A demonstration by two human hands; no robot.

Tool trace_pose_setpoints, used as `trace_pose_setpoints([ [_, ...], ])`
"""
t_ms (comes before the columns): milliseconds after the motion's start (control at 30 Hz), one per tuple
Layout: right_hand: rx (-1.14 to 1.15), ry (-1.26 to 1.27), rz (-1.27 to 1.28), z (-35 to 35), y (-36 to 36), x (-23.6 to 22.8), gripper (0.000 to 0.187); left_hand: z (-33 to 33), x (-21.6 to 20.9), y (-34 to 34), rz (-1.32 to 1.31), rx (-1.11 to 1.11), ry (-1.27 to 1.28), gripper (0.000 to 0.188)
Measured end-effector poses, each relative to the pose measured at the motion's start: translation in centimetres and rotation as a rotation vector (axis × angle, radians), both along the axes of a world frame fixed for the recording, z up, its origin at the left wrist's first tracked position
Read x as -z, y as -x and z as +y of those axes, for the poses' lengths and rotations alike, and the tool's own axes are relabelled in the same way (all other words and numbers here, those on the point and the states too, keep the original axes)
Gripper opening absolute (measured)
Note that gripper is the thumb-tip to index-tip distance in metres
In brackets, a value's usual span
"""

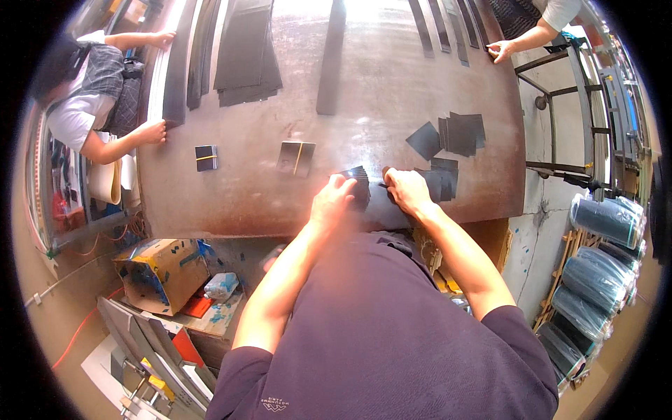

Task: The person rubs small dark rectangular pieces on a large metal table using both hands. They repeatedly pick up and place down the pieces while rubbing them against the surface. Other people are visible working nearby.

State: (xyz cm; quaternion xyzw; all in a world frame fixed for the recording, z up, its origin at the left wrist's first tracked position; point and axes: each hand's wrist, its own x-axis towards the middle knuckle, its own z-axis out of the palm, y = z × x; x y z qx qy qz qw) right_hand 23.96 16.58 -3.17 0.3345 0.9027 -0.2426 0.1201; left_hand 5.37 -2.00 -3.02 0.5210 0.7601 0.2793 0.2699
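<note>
At the table's near edge, my left hand [332,199] has its fingers bent over the left side of a fanned stack of small dark sheets [361,187]. Just right of that stack, my right hand [407,189] is closed, with a small dark object [384,185] showing at its fingertips; its kind cannot be made out. Beyond and beside the right hand lie loose dark sheets [445,179], partly overlapping. Farther right is another spread of dark square sheets [462,133]. Two banded stacks, a larger one [295,159] and a smaller one [206,158], lie to the left.
The broad metal-topped table [280,203] holds long dark strips [332,63] and large dark sheets [245,63]. One co-worker's hand [152,131] touches white strips at left; another's hand [500,50] is at the far right. A cardboard box [157,273] and wrapped rolls [595,276] stand below.
</note>
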Motion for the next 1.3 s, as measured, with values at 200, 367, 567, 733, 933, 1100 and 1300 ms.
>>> trace_pose_setpoints([
  [200, -0.02, -0.178, 0.505, 0.2, 3.9, -2.5, 0.008, 0.1, -0.4, -0.2, -0.005, -0.011, 0.001, 0.03],
  [367, -0.185, -0.344, 0.494, 0.2, 6.8, 0.1, 0.006, 0.1, -1.4, -0.2, -0.02, -0.016, 0.047, 0.031],
  [567, -0.354, -0.281, 0.458, -3.6, 2.0, -0.7, 0.005, 0.0, -1.2, -0.3, -0.031, -0.024, 0.041, 0.029],
  [733, -0.301, -0.198, 0.441, -4.7, 1.9, -2.2, 0.004, -0.1, -0.4, -0.1, -0.021, -0.014, 0.049, 0.03],
  [933, -0.213, -0.315, 0.476, -5.2, 2.3, -0.8, 0.008, 0.0, -0.2, -0.2, 0.008, -0.014, 0.067, 0.032],
  [1100, -0.174, -0.244, 0.454, -6.2, 1.7, -1.6, 0.006, -0.2, 0.0, -0.1, 0.007, -0.017, 0.127, 0.032],
  [1300, -0.16, -0.337, 0.457, -5.6, 2.1, 0.0, 0.012, -0.1, 0.3, -0.2, 0.024, 0.002, 0.126, 0.027],
])
